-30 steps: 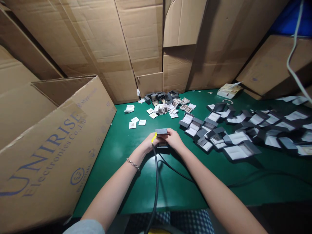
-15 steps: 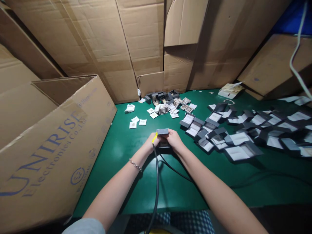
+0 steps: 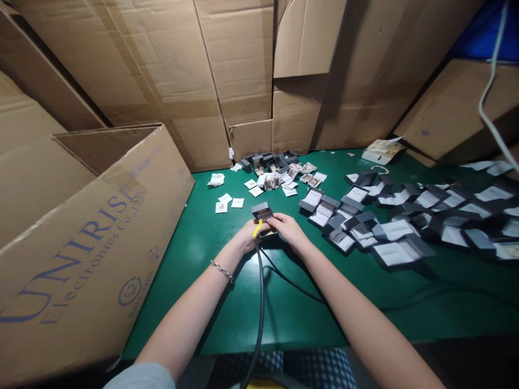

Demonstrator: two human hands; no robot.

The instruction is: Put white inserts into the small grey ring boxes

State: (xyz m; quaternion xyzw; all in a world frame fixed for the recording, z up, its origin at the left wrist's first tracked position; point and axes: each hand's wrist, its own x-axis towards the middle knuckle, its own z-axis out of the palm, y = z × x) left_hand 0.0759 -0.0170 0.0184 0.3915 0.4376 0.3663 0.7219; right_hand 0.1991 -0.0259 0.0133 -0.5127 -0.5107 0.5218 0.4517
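Between my hands is a small dark grey hinged box (image 3: 263,209), like a jewellery box, with its lid raised and tilted back. My left hand (image 3: 248,236) grips its left side, fingers closed around it. At the right side, my right hand (image 3: 286,230) has its thumb and fingers pressed to the box; the fingertips are partly hidden. A yellow tag or connector (image 3: 258,228) on a black cable (image 3: 260,292) crosses in front of my left hand. What lies inside the box is hard to make out.
Open dark boxes with pale linings (image 3: 324,210) spread over the right of the green table (image 3: 194,313). Behind my hands lie smaller dark boxes (image 3: 267,160), pale inserts (image 3: 272,180) and white cards (image 3: 237,203). A large carton (image 3: 93,248) stands left; cardboard walls (image 3: 243,70) close the back.
The box's lid has swung back and up, showing its inner side. My left hand has shifted slightly left, and my right fingers have moved onto the box's front right.
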